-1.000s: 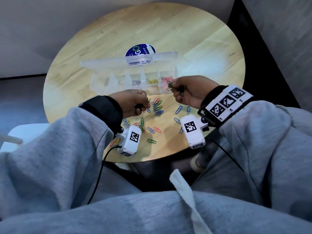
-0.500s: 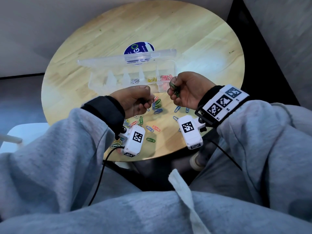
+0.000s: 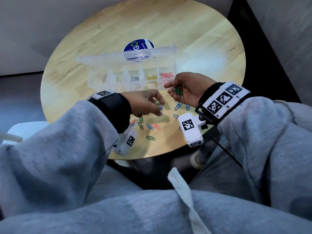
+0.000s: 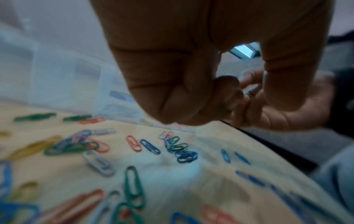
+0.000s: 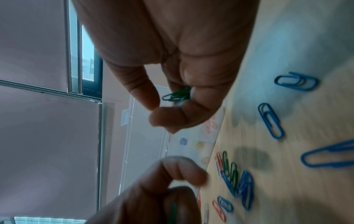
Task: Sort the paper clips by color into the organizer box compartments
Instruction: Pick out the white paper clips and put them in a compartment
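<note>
A clear organizer box (image 3: 108, 81) stands open mid-table, with silver, yellow (image 3: 152, 77) and pink clips (image 3: 167, 75) in its right compartments. My right hand (image 3: 185, 88) hovers just in front of the box's right end, palm up. Its fingers curl round a bunch of green clips (image 3: 177, 92), seen too in the right wrist view as green clips (image 5: 178, 95). My left hand (image 3: 146, 105) hangs palm down over the loose clips (image 3: 148, 125), close to the right hand. A green sliver (image 5: 174, 212) shows between its curled fingers. Below it lies a green and blue pile (image 4: 178, 147).
The round wooden table (image 3: 168, 22) carries a blue sticker (image 3: 136, 45) behind the box's raised lid (image 3: 126, 55). Loose blue, red, green and yellow clips lie scattered along the near edge. My grey-sleeved arms and lap fill the foreground.
My left hand has turned palm down and moved right, close to the right hand. The right hand has turned palm up, which shows the green clips it holds.
</note>
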`<state>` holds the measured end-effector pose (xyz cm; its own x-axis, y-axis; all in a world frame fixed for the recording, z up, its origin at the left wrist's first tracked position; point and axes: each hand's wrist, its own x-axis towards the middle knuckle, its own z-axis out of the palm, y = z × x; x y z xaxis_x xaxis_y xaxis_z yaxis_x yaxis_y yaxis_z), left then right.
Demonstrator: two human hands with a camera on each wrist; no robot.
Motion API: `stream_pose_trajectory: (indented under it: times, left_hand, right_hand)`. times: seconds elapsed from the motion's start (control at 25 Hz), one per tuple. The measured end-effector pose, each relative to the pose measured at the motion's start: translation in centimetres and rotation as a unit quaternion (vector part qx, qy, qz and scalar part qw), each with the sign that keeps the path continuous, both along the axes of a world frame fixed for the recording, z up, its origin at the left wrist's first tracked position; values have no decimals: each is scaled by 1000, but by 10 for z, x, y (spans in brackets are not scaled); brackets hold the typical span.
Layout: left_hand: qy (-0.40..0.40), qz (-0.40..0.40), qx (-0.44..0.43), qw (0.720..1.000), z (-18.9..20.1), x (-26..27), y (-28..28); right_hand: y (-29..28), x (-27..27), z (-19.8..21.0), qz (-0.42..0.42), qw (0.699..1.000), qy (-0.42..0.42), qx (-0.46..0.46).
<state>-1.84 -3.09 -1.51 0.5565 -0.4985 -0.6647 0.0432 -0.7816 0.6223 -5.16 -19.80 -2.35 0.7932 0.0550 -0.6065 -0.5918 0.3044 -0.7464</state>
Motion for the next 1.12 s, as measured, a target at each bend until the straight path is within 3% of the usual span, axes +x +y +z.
stream_pose_trajectory:
  times: [0.12, 0.2, 0.56, 0.72, 0.88, 1.0, 1.12]
  left_hand:
    - [-115, -197, 153, 962, 1, -7, -5]
    - [-155, -270, 200, 929, 0, -14, -7]
    - [-215, -404, 250, 853, -17, -34, -9]
    - [-218, -380, 243, 865, -18, -32, -3]
    - [-182, -294, 209, 915, -23, -28, 10]
    - [-163, -156, 158, 961, -23, -25, 26]
    - [-88, 39, 45, 994, -17, -10, 44]
  right_hand:
    - [2, -1, -2, 23, 999, 16, -40]
    - [4, -1, -4, 25, 997, 9, -71]
    - [4, -2, -8, 104, 979, -27, -174]
    - [14, 2, -9, 185, 947, -30, -261]
    - [19, 7, -2, 260, 895, -64, -357]
    - [26, 11, 3, 316, 813, -117, -476]
    - [36, 13, -7, 324, 770, -133, -534]
